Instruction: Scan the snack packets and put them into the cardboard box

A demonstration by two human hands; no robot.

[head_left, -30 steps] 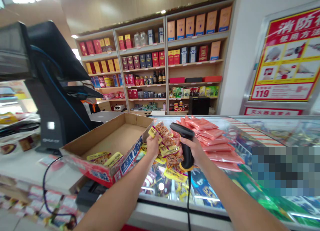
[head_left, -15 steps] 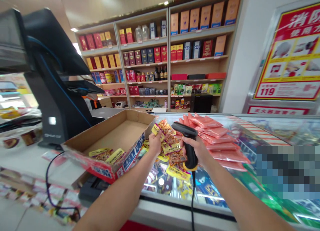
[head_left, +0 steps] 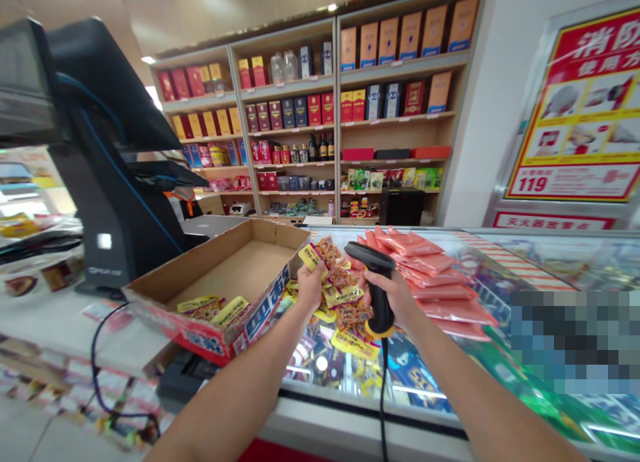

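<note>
My left hand [head_left: 311, 286] pinches the yellow end of a snack packet [head_left: 327, 250] with a clear window showing brown contents. My right hand [head_left: 387, 290] is wrapped round the handle of a black barcode scanner [head_left: 371, 257], whose head points left toward that packet. Under both hands lies a loose pile of similar yellow snack packets [head_left: 353, 342] on the glass counter. Left of my left hand, an open cardboard box [head_left: 200, 255] has a few of the same packets [head_left: 233, 312] at its near end. The scanner's cable hangs down over the counter's front edge.
A stack of pink-orange packets [head_left: 440, 282] lies right of the scanner on the glass counter [head_left: 320, 382]. A black checkout terminal [head_left: 115, 182] stands at the left behind the box. Shelves [head_left: 295, 165] with boxes and bottles line the back wall. A pixelated patch covers the far right.
The packet in my left hand has turned slightly, its yellow end shifting a little left. The scanner stays almost in place, and its cable has swung slightly left.
</note>
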